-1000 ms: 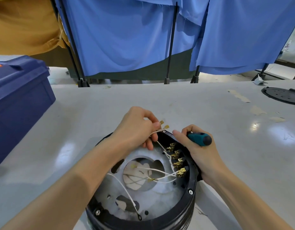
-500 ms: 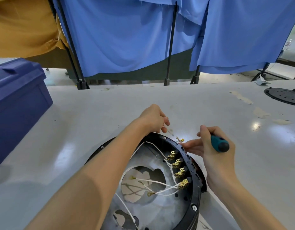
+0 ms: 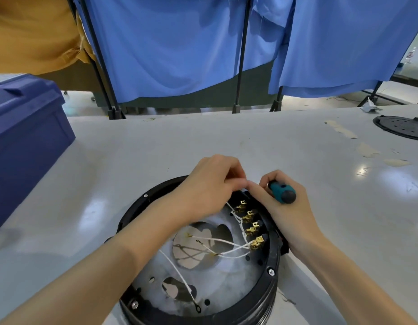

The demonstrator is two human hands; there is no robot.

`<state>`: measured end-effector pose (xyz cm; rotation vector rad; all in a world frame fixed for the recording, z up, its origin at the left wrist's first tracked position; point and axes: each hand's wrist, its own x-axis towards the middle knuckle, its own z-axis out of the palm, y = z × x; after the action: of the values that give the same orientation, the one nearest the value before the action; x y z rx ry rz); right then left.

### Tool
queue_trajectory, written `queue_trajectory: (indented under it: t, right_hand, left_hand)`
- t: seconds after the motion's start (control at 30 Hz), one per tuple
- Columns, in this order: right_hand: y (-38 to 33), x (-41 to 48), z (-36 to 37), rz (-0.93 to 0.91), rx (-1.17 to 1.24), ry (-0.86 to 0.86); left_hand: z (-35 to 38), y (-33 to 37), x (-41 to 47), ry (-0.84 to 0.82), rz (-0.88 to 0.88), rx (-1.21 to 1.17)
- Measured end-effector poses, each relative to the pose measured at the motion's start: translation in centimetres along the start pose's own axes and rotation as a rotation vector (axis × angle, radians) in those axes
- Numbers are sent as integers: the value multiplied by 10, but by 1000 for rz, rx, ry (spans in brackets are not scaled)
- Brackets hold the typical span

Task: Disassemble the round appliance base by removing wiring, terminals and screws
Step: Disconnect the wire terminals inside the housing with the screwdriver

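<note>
- head view: the round appliance base (image 3: 271, 289) sits open side up on the grey table (image 3: 156, 141), at the near edge in front of the person.
- the left hand (image 3: 210, 184) hovers over the base's far rim with its fingers curled. the fingertips are blurred but pinch one of the white wires (image 3: 226, 242) that run across the base's pale inner plate.
- the right hand (image 3: 287, 207) lies on the base's far right rim. it grips a teal-handled screwdriver (image 3: 282, 192) in the palm, and its index finger reaches out to touch the left fingertips.
- a row of brass terminals (image 3: 250, 228) lines the inside of the base's right wall, with wires attached.
- a screw (image 3: 271, 271) sits in the base's right rim.
- a blue toolbox (image 3: 25, 137) stands well to the left of the base.
- a black perforated disc (image 3: 400, 126) lies far to the base's right.
- blue curtains (image 3: 180, 43) hang beyond the table, behind the base.
</note>
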<state>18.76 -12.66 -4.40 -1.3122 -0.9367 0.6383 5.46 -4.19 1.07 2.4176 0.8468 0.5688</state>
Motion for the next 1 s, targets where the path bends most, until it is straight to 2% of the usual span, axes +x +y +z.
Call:
queue_trajectory:
  t: [0.1,0.23,0.3,0.43,0.6,0.87,1.0]
  right_hand:
    - [-3,-1,0,11,30,-71]
    - [-2,-3,-1,24,16,-134]
    - [-1,-3,-2,37,15,-140]
    - [-1,-3,-2,44,6,-147]
    - [-3,-4,-2,37,16,-156]
    - [-2,2,-3,36,16,-180]
    - [-9,3,1,13,-75,-162]
  left_hand:
    - [0,8,-30,-24,10,-12]
    - [2,14,-50,-225,-49,-89]
    - [8,17,-52,-271,-80,-96]
    - [10,21,-51,-260,-105,-102]
    - [15,29,-52,-214,-30,82]
    - [19,50,-55,-245,-46,355]
    - [17,55,-48,-247,-70,296]
